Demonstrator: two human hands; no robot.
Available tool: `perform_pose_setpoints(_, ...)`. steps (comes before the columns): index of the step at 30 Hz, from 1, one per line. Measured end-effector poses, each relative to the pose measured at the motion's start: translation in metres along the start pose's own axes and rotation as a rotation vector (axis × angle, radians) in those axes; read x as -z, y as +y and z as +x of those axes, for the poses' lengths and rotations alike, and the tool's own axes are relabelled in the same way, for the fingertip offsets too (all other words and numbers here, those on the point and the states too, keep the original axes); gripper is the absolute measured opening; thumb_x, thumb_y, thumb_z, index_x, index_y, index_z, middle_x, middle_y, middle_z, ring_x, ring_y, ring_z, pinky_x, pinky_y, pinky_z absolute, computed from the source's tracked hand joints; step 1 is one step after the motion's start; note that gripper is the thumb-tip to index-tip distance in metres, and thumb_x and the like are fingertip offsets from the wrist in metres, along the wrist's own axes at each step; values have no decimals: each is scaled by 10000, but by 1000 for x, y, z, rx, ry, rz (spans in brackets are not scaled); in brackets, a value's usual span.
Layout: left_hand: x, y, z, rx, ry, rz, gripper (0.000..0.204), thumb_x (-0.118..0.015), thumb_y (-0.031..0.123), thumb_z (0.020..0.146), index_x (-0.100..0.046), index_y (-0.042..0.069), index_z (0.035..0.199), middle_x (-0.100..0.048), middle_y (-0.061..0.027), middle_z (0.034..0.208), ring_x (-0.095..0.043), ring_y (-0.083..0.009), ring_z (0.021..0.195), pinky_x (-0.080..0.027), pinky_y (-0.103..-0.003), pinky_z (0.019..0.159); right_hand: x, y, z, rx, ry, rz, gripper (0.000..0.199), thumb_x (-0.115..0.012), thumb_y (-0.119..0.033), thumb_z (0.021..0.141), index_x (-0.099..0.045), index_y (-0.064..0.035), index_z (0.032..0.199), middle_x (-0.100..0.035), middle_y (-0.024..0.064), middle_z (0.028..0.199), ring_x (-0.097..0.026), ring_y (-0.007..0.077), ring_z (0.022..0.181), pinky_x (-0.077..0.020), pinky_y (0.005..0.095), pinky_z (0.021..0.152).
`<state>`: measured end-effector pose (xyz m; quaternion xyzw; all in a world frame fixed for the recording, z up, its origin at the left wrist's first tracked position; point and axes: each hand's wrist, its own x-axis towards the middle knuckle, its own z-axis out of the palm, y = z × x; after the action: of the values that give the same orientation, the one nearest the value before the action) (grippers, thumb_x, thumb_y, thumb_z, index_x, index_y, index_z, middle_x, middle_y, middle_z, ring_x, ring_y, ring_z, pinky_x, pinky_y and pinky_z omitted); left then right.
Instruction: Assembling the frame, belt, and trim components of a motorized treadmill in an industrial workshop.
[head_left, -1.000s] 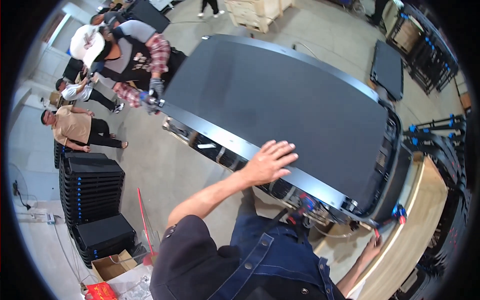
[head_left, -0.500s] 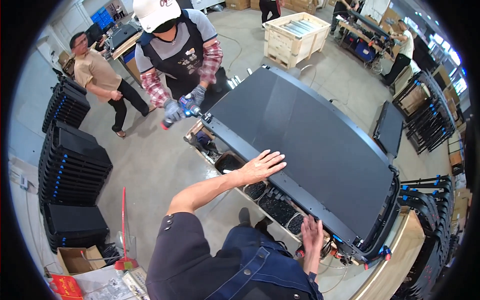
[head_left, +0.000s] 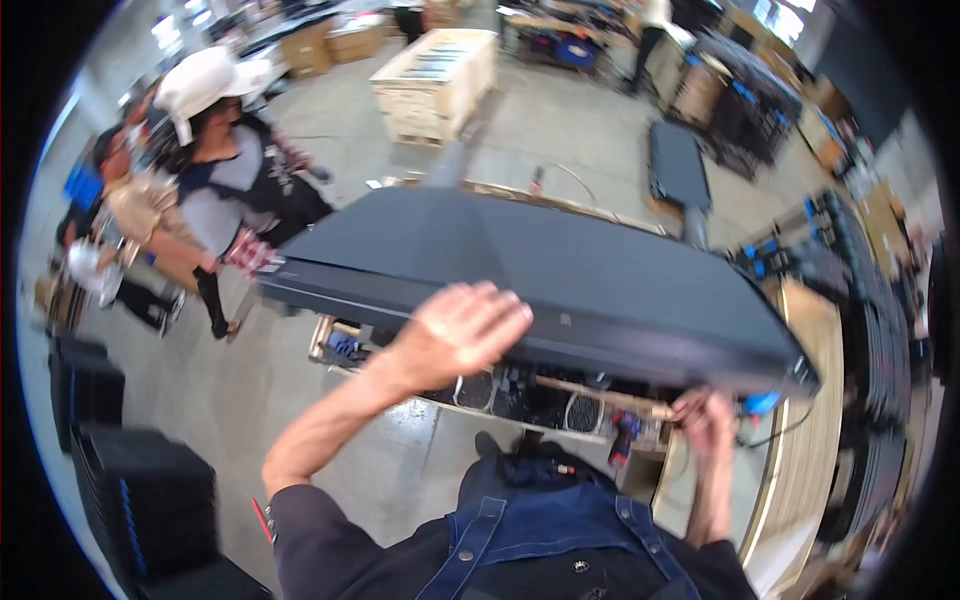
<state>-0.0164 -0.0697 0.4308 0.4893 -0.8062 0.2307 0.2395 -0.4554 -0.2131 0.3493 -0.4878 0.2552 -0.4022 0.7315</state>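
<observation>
Left hand (head_left: 458, 335) palm-down over panel (head_left: 610, 270)

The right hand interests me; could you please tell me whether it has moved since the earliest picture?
Yes, the right hand has moved left, away from the wooden board.

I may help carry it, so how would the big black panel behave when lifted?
The black panel looks stiff, judging by how thick and flat it appears. Its broad span suggests an awkward, perhaps heavy lift. Being smooth-looking, it could feel slightly slippery.
</observation>
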Motion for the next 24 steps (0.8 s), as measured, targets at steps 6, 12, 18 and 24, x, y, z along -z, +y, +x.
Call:
perform_pose_setpoints(6,86,-106,162,124,-28,39,483,-841,268,709,-697,91,1134,-672,-72,916,-679,-264,785,-540,-336,682,-72,-77,85,49,-374,85,694,-744,-402,873,-532,87,1318,-656,246,1238,-720,308,956,-613,363,690)
perform_pose_setpoints(12,-5,-183,248,283,-221,-56,465,-591,455,941,-627,34,1137,-661,-179,948,-648,-358,890,-482,-399,838,71,230,115,-811,372,673,498,-428,-426,1071,-536,-48,1378,-656,159,1254,-657,295,1122,-546,471,940)
perform_pose_setpoints(18,-137,-302,294,417,-305,17,688,-342,618,1040,-568,-27,970,-554,-280,811,-517,-410,754,-414,-466,737,104,247,213,-38,466,1289,511,-486,-442,1017,-553,-73,1363,-603,131,1348,-564,338,1236,-447,539,1069)
perform_pose_setpoints(24,-305,-392,300,433,-569,-60,786,-344,615,1044,-598,-108,866,-523,-282,705,-471,-345,673,-409,-495,683,100,255,175,-88,703,1499,488,-523,-433,994,-604,-73,1313,-623,126,1329,-571,337,1226,-435,549,1083)
